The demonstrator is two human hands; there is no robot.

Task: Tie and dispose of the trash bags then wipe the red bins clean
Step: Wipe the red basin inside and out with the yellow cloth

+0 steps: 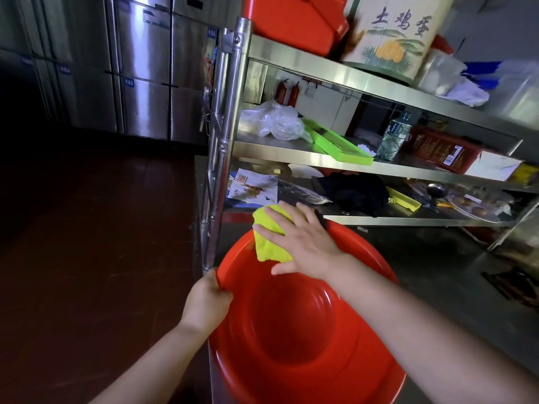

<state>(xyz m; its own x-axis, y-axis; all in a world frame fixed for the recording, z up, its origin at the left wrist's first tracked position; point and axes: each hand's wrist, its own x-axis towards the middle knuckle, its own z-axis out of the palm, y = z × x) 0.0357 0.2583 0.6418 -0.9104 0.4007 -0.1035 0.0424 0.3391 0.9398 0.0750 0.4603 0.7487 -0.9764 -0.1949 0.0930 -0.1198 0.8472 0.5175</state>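
Steel kitchen shelves, bin wiping under way.
Left hand [207, 301] clamps the bin [291, 330] rim; right hand [303, 240], spread flat, presses the cloth [269, 246] (bin could tip if pushed hard).

A: Anything readable up there?
B: The printed carton [390, 36] at upper right of the frame reads "土鸡蛋".
A: The blue tags on the steel fridge doors [143, 53], upper left?
B: Too blurred to read.
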